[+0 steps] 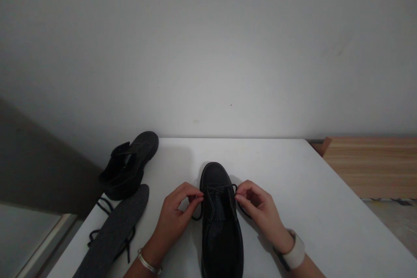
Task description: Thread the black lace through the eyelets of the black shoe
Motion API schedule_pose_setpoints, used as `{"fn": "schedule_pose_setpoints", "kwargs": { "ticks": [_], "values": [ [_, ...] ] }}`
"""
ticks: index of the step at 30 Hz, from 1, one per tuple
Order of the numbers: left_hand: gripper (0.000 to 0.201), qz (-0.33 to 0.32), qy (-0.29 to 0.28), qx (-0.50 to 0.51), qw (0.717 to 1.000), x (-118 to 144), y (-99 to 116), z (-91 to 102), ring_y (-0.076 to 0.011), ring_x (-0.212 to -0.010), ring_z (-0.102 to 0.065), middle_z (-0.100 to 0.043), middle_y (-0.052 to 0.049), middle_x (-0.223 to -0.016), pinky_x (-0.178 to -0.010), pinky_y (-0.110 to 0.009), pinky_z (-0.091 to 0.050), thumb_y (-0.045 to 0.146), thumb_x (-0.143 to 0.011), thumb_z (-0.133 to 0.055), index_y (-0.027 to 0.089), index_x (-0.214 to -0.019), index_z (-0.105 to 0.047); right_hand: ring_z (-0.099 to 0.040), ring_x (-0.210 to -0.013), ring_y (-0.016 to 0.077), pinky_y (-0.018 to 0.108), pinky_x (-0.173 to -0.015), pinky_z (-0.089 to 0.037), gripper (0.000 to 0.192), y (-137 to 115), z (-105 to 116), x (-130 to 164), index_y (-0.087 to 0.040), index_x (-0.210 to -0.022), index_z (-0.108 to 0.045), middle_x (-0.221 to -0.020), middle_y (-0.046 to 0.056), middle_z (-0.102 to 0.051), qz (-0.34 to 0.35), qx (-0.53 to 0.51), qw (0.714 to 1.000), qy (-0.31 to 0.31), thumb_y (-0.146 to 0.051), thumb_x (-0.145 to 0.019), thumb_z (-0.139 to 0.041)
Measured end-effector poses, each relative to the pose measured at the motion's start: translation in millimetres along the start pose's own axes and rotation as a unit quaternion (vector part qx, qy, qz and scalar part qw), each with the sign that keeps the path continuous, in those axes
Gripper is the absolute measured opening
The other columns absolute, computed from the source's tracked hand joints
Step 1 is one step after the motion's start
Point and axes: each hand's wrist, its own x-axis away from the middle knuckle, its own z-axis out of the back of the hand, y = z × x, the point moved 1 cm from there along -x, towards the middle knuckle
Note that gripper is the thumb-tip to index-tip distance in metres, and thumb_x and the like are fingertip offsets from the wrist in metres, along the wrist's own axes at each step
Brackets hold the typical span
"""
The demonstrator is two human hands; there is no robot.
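A black lace-up shoe (223,243) sits upright on the white table, toe pointing away from me. Its black shoelace (220,187) crosses low over the front, with one end out on each side. At the shoe's left edge, my left hand (179,210) is closed in a pinch on the lace, which loops down beneath my fingers. My right hand (260,208) pinches the other end close to the right-hand eyelets, and that lace trails below my thumb. The shoe's opening shows a dark inside.
A second black shoe (125,169) lies at the table's left edge. Nearer me are a grey insole (117,226) and a loose black lace (130,239) partly under it. A wall backs the white table (276,160); wood-grain furniture (374,165) stands beyond its right edge.
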Motion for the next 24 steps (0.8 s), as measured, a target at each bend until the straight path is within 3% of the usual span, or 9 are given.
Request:
{"fn": "schedule_pose_setpoints", "kwargs": {
  "ticks": [10,18,24],
  "values": [
    [0.011,-0.004,0.0,0.001,1.0,0.9,-0.9,-0.6,-0.0137,-0.071,-0.064,-0.068,0.0,-0.077,-0.066,-0.022,-0.049,0.011,-0.088,-0.066,0.021,-0.084,-0.071,-0.056,-0.077,0.0183,0.03,-0.065,-0.043,0.017,-7.1,1.7,3.2,-0.024,-0.093,-0.069,-0.086,0.004,-0.063,0.078,0.0,0.996,-0.037,-0.037,-0.096,-0.059],
    [0.011,-0.006,-0.007,0.006,1.0,1.3,-1.9,-0.8,-0.0134,-0.072,-0.062,-0.067,0.0,-0.078,-0.067,-0.023,-0.049,0.011,-0.089,-0.065,0.021,-0.086,-0.07,-0.059,-0.075,0.0169,0.029,-0.068,-0.048,0.013,0.0,0.2,1.6,-0.024,-0.094,-0.07,-0.085,0.003,-0.066,0.057,-0.021,0.998,-0.019,-0.036,-0.091,-0.068],
    [0.013,-0.007,-0.017,0.015,1.0,1.7,-0.3,-2.8,-0.014,-0.077,-0.062,-0.065,0.0,-0.085,-0.071,-0.025,-0.049,0.012,-0.092,-0.061,0.022,-0.094,-0.067,-0.057,-0.081,0.0177,0.029,-0.072,-0.047,0.014,-4.9,1.5,3.5,-0.024,-0.101,-0.068,-0.092,0.004,-0.062,0.071,-0.007,0.997,-0.042,-0.034,-0.095,-0.061]
  ]
}}
